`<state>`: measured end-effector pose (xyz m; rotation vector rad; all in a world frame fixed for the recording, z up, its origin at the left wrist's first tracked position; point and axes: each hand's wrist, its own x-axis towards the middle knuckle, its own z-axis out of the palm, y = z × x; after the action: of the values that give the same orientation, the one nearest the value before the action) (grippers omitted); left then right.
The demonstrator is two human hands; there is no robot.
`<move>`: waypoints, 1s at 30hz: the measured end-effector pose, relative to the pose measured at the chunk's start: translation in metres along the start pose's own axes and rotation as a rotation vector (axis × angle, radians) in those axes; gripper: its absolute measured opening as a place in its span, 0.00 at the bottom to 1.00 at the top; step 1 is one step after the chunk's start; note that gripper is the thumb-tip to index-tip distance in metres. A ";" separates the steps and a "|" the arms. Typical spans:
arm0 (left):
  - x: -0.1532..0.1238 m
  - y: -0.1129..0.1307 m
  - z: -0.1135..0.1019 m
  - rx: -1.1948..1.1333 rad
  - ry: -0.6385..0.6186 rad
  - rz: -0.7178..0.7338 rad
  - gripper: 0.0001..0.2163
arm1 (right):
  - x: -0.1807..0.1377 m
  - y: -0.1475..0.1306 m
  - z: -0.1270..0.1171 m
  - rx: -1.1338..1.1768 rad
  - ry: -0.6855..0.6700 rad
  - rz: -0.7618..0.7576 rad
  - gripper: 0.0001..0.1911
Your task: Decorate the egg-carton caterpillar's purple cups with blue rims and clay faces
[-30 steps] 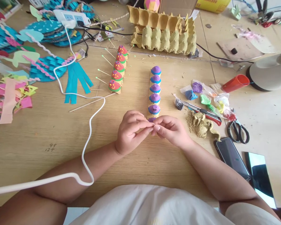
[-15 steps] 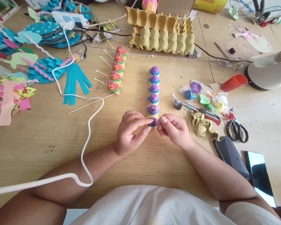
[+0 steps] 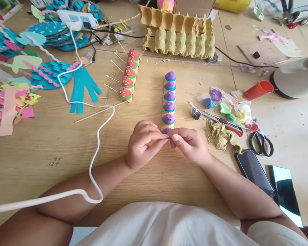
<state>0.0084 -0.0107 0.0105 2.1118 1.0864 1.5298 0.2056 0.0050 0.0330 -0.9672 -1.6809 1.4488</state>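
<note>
A strip of egg-carton cups with purple clay tops and blue rims (image 3: 168,102) lies lengthwise on the wooden table (image 3: 53,147). My left hand (image 3: 143,143) and my right hand (image 3: 188,143) meet at its nearest cup, fingertips pinched together over the purple top, which they mostly hide. Whatever sits between the fingertips is too small to make out. A second strip with red and green tops and pin antennae (image 3: 128,77) lies further left.
Small bags of coloured clay (image 3: 222,104), a utility knife (image 3: 220,121), scissors (image 3: 261,143), a phone (image 3: 255,172) and a red cup (image 3: 258,90) lie at the right. Egg cartons (image 3: 179,34) stand behind. A white cable (image 3: 97,136) loops across the left, near paper scraps (image 3: 12,106).
Half a second ago my fingertips were apart with the nearest purple cup showing between them; now they have closed together over it again.
</note>
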 end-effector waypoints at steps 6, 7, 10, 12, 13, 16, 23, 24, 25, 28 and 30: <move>-0.003 -0.002 0.000 0.003 0.058 0.005 0.05 | 0.003 0.008 0.001 0.378 0.006 0.105 0.19; -0.004 -0.002 0.000 0.005 0.060 0.010 0.05 | 0.004 0.009 0.002 0.399 -0.002 0.112 0.18; -0.003 -0.002 -0.001 0.016 0.059 0.022 0.05 | 0.005 0.008 0.003 0.437 -0.016 0.136 0.16; -0.003 -0.001 -0.002 0.014 0.052 0.031 0.05 | 0.005 0.006 0.003 0.460 -0.009 0.139 0.14; -0.003 -0.001 -0.002 0.013 0.048 0.032 0.05 | 0.005 0.006 0.004 0.474 -0.003 0.138 0.12; -0.003 -0.001 -0.002 0.019 0.039 0.018 0.07 | 0.004 0.006 0.004 0.512 0.014 0.127 0.10; -0.006 -0.002 0.000 -0.015 0.045 -0.009 0.09 | 0.003 0.005 0.000 0.518 0.024 0.084 0.14; -0.006 -0.002 0.000 -0.014 0.046 -0.013 0.08 | 0.003 0.005 -0.001 0.502 0.029 0.086 0.15; -0.006 -0.002 0.000 -0.012 0.045 -0.018 0.08 | 0.003 0.004 -0.001 0.480 0.038 0.087 0.17; -0.005 -0.002 0.001 -0.007 0.038 -0.020 0.09 | 0.004 0.004 -0.001 0.403 0.070 0.086 0.19; -0.005 -0.001 0.000 -0.003 0.034 -0.018 0.10 | 0.005 0.005 -0.001 0.385 0.086 0.096 0.17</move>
<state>0.0076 -0.0131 0.0062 2.0754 1.1114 1.5639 0.2044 0.0107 0.0281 -0.8873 -1.2454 1.6900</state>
